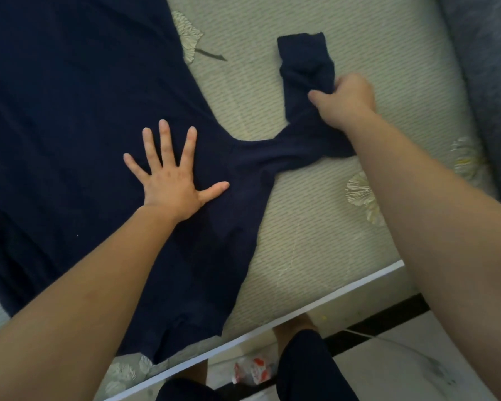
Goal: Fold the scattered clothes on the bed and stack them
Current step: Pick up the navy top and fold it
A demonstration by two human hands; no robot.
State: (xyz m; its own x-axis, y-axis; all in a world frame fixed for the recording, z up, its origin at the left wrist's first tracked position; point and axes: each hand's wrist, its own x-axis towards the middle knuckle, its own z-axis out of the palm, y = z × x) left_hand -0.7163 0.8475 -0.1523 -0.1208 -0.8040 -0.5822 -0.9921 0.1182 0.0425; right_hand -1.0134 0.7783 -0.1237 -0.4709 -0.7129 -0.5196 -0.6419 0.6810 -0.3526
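A dark navy long-sleeved garment (70,111) lies spread across the bed, filling the left half of the view. My left hand (171,180) presses flat on its body near the shoulder, fingers spread and straight. One sleeve (272,157) runs out to the right and bends upward, its cuff end (302,53) lying on the mat. My right hand (346,99) grips this sleeve partway along, fingers curled round bunched fabric.
The bed carries a pale green woven mat (315,241) with leaf prints. Its white front edge (272,328) runs diagonally below. A grey blanket (489,68) lies at the right. On the tiled floor sits a red-and-white wrapper (253,371) beside my legs.
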